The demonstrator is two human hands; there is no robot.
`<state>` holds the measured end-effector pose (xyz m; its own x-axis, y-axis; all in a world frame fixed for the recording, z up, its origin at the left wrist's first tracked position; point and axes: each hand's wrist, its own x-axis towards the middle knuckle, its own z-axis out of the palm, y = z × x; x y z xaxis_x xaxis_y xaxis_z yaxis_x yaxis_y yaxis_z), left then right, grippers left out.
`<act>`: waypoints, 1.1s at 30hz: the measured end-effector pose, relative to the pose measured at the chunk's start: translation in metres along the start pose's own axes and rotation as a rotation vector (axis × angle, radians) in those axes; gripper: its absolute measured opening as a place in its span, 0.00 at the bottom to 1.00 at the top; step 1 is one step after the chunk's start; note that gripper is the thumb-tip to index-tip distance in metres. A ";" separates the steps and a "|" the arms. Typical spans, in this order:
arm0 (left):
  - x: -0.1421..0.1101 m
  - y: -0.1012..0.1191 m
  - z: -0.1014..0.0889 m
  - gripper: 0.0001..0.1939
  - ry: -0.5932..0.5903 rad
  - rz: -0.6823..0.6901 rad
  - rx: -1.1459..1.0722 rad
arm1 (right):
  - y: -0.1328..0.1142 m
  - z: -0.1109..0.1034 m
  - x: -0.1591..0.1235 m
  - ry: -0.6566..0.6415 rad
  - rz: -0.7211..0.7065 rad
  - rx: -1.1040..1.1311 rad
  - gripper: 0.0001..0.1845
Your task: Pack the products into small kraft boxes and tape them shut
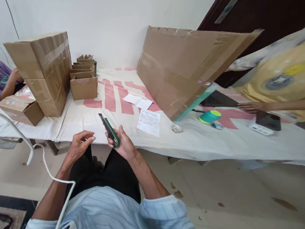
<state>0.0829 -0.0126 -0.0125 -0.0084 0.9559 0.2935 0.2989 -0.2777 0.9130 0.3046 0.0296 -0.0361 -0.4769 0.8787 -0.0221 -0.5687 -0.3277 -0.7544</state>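
My right hand (122,142) is closed round a green and black utility knife (111,131), held just above the table's front edge. The knife points up and to the left, and a dark tip shows at its far end. To its left is my left hand (80,144), with nothing in it; the fingers are loosely bent and a gap shows between thumb and forefinger. Beyond the knife, a printed paper sheet (149,124) and a folded white paper (137,101) lie on the white cloth with red markings (117,116).
Stacked cardboard boxes (49,59), a low box (22,109) and small open cartons (84,87) stand left. A large cardboard sheet (172,66) leans upright. Right are a teal and yellow cylinder (209,116) and a person's hand (250,107). A white cable (47,167) hangs beside my left arm.
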 end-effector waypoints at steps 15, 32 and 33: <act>0.001 0.035 0.045 0.21 -0.156 -0.216 -0.325 | 0.051 0.034 0.000 0.038 -0.005 0.008 0.38; 0.004 -0.034 -0.035 0.10 0.132 -0.040 0.489 | 0.025 -0.022 -0.031 0.482 -0.348 -0.332 0.19; 0.003 -0.041 -0.042 0.11 0.129 -0.037 0.581 | 0.020 -0.031 -0.034 0.501 -0.325 -0.343 0.18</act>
<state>0.0303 -0.0025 -0.0368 -0.1336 0.9346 0.3296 0.7689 -0.1120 0.6295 0.3303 0.0044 -0.0711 0.0957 0.9954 0.0020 -0.3470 0.0352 -0.9372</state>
